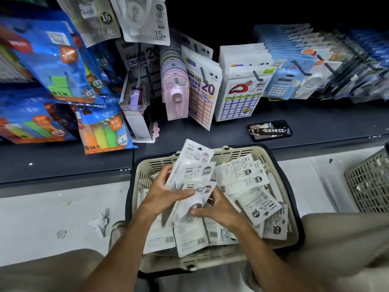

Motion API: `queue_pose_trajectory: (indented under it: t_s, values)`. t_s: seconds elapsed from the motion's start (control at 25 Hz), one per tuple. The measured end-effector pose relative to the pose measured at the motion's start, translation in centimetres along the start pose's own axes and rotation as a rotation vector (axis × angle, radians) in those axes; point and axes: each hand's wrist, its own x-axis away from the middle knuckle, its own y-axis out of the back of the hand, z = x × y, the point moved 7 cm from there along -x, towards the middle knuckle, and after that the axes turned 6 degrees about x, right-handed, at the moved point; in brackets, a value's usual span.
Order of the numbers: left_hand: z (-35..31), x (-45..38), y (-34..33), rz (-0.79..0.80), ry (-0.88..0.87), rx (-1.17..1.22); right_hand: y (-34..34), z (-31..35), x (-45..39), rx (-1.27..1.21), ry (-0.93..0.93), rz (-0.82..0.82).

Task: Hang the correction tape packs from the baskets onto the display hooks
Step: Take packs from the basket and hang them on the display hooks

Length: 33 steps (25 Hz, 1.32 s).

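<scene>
A beige plastic basket (pixel 280 167) sits on the floor in front of me, holding several loose white correction tape packs (pixel 255 204). Above it I hold a stack of the same packs (pixel 194 165), fanned upward. My left hand (pixel 162 194) grips the stack from the left, thumb across its front. My right hand (pixel 214 209) holds its lower end, thumb under the tape dispenser bulge. Display hooks (pixel 257 75) jut out from the dark shelf wall behind, loaded with goods. More white tape packs marked 15m (pixel 145 20) hang at the top.
A phone with a key tag (pixel 270 130) lies on the dark shelf (pixel 315 121) behind the basket. Pink tape dispensers (pixel 175 95), sticker sheets (pixel 202 95) and blue calculators (pixel 280 83) hang on hooks. A grey mesh basket (pixel 370 180) stands at right. My knees frame the basket.
</scene>
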Motion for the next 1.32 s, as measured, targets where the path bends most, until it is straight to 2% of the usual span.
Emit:
queue_pose_trajectory:
  t_s: [0.12, 0.32, 0.44, 0.52, 0.64, 0.76, 0.88, 1.0, 1.16, 1.32]
  values:
    - [-0.2, 0.0, 0.2, -0.036, -0.043, 0.009, -0.3, -0.5, -0.2, -0.017, 0.019, 0.024]
    - [2.1, 0.1, -1.4, 0.037, 0.016, -0.011, -0.7, -1.3, -0.3, -0.07, -0.033, 0.014]
    - [5.0, 1.4, -1.9, -0.047, 0.117, 0.067, -1.3, -2.0, 0.5, -0.145, -0.068, -0.045]
    - [4.7, 1.3, -1.7, -0.101, 0.122, 0.194, -1.0, -0.9, 0.6, -0.219, -0.02, -0.091]
    - [0.6, 0.2, -1.2, -0.163, 0.03, 0.317, 0.7, 4.3, 0.4, -0.296, 0.087, -0.204]
    - [-5.3, 0.2, -1.7, -0.198, -0.132, 0.411, 2.0, 11.6, 1.6, -0.257, 0.22, -0.295]
    - [-11.5, 1.1, -3.3, -0.156, -0.253, 0.434, 3.3, 18.2, 4.1, -0.266, 0.367, -0.385]
    - [-18.3, 2.8, -3.3, -0.084, -0.338, 0.356, 3.5, 24.4, 6.4, -0.274, 0.473, -0.408]
    - [-27.1, 6.0, -1.3, 0.012, -0.417, 0.2, 1.6, 31.9, 8.4, -0.108, 0.536, -0.335]
    - [-31.4, 8.2, 1.6, 0.019, -0.418, 0.189, -1.0, 37.0, 8.8, -0.13, 0.505, -0.117]
